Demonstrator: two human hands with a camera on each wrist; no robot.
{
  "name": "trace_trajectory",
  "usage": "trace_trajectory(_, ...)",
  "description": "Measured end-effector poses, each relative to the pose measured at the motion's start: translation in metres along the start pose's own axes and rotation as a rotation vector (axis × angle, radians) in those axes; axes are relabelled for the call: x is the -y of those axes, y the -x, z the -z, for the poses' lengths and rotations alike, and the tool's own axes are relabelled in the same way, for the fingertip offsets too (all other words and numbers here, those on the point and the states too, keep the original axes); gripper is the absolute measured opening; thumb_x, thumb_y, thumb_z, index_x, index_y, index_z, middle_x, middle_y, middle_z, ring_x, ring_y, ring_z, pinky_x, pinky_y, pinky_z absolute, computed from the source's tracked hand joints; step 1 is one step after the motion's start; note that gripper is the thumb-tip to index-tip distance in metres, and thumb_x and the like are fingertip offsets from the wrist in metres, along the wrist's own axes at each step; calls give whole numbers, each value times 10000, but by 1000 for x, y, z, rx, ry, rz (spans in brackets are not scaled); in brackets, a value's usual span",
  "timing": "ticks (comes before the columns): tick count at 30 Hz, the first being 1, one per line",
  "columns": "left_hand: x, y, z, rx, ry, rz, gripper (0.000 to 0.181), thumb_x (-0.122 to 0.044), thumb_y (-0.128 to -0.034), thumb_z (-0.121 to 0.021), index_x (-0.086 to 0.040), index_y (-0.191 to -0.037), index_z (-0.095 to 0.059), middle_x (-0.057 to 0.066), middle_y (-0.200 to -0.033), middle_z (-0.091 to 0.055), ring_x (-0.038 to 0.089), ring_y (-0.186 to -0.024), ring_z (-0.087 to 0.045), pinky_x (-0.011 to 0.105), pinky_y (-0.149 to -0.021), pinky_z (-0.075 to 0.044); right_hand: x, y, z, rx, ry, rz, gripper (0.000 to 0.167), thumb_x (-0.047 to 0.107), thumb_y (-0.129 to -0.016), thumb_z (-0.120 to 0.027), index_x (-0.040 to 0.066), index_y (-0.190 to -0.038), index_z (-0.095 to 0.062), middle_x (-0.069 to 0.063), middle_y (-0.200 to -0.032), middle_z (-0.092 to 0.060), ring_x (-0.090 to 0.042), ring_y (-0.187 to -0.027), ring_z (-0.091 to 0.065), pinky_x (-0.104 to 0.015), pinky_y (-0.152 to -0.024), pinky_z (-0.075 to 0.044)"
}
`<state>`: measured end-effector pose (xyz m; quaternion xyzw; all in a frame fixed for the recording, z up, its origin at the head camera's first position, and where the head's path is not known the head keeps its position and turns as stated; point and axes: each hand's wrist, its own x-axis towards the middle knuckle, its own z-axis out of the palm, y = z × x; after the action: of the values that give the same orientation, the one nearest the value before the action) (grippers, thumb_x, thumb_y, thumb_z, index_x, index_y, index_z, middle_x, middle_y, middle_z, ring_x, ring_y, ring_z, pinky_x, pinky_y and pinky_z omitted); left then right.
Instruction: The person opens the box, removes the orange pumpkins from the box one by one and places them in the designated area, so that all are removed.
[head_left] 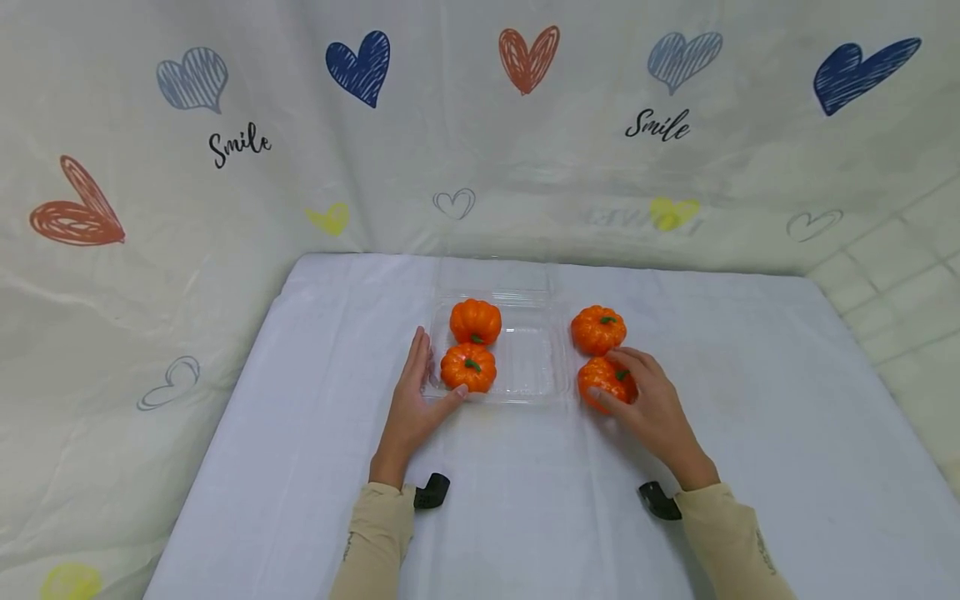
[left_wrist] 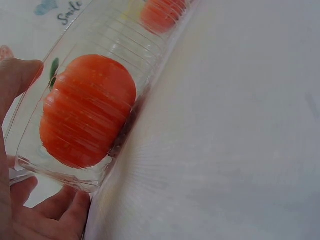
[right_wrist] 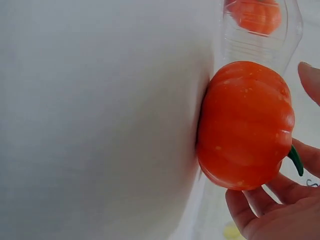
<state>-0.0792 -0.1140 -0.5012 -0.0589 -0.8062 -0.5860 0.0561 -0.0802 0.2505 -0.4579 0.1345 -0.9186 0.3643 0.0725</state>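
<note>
The place looks like a small draped nook or backdrop set-up; whether it is inside a home, a studio or another room cannot be told. A pale, creased sheet [head_left: 480, 133] hangs behind the tabletop [head_left: 525, 517] and along its left side. Orange-red, blue and yellow hearts [head_left: 358, 68] and the word "Smile" [head_left: 657, 125] decorate it, giving a cheerful, homely look. Faint mirrored letters [head_left: 637, 218] show just beyond the tabletop's far edge. To the right of the tabletop, grid lines [head_left: 900, 217] resemble tiling. A plain white cloth [head_left: 772, 400] covers the tabletop.
</note>
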Motion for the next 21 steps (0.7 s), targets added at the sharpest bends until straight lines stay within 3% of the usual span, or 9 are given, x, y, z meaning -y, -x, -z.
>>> trace_trajectory(7, -2, 0, -1, 2, 3, -2, 1066, -399, -918, -822, -108, -1725, -189, 30, -1790, -163, 252, -1569, -349, 429, -1235, -322, 12, -2, 7, -32, -65, -39, 599, 174, -984, -783, -38, -1490, -544, -246, -1584, -448, -483, -1407, -447, -739, -1081, -430)
trace_trajectory(14, -1, 0, -1, -1, 6, -8, 1072, -402, -914, -827, -102, -1724, -193, 41, -1788, -169, 254, -1565, -356, 417, -1230, -327, 26, -11, 16, -59, -100, -13, 634, 200, -1027, -723, -21, -1568, -476, -208, -1675, -372, -479, -1441, -429, -746, -1095, -412)
trace_trajectory(21, -1, 0, 0, 2, 0, -6, 1076, -418, -916, -827, -119, -1728, -187, 35, -1789, -171, 229, -1563, -357, 407, -1231, -327, 42, -26, 16, -45, -183, -78, 600, 237, -1070, -645, 38, -1602, -455, -144, -1712, -339, -433, -1503, -381, -724, -1132, -396)
